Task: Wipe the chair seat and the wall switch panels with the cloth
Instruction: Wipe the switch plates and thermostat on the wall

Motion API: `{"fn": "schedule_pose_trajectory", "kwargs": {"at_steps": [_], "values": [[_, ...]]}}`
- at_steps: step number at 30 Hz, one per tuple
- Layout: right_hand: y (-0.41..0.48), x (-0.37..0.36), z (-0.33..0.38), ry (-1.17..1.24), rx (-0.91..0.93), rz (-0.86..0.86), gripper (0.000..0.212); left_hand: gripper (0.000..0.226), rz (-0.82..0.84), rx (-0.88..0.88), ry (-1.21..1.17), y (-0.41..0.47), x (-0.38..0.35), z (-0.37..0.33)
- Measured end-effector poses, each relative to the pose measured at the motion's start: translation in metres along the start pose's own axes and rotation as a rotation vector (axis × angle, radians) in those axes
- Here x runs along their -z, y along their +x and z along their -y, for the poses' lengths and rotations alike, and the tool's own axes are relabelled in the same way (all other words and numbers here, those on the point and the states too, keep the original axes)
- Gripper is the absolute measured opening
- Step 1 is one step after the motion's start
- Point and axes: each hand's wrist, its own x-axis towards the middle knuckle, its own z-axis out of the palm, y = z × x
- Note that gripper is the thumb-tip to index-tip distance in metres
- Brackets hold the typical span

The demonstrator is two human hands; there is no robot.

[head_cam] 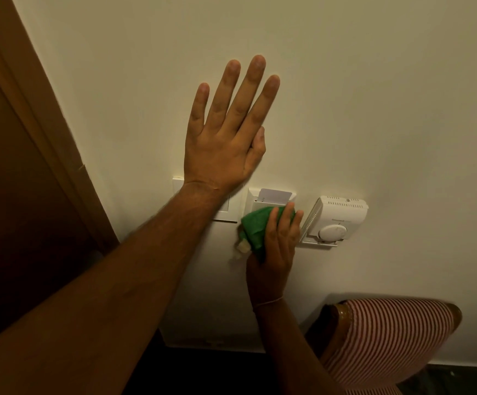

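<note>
My left hand (226,132) lies flat against the cream wall with its fingers spread, holding nothing. Its wrist and forearm cover most of a white switch panel (228,209). My right hand (277,240) grips a green cloth (256,226) and presses it on the lower part of the white key-card panel (263,202), where a card (275,193) sticks out of the top slot. To the right hangs a white thermostat (335,220) with a round dial. The chair (388,343), with red-and-white striped fabric and a wooden frame, stands at lower right against the wall.
A brown wooden door frame (40,115) runs down the left side, close to the switch panel. Another pale panel (211,323) sits low on the wall under my arms. A dark floor (459,377) shows at the bottom right.
</note>
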Motion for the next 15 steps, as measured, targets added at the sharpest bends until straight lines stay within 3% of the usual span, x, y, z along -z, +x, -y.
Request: {"fn": "schedule_pose_trajectory", "kwargs": {"at_steps": [2, 6, 9, 15], "values": [[0.001, -0.011, 0.012, -0.020, 0.019, -0.007, 0.066, 0.077, -0.004, 0.006, -0.004, 0.001, -0.001, 0.000], [0.005, -0.027, 0.028, -0.077, 0.152, 0.006, 0.050, 0.074, -0.024, 0.010, -0.025, -0.001, -0.001, -0.001], [0.008, -0.022, 0.020, -0.099, 0.225, 0.050, 0.059, 0.073, -0.024, 0.009, -0.038, 0.000, -0.001, 0.001], [0.010, 0.007, -0.017, -0.017, -0.032, -0.092, 0.073, 0.074, -0.026, 0.004, -0.016, -0.001, -0.001, -0.002]]}}
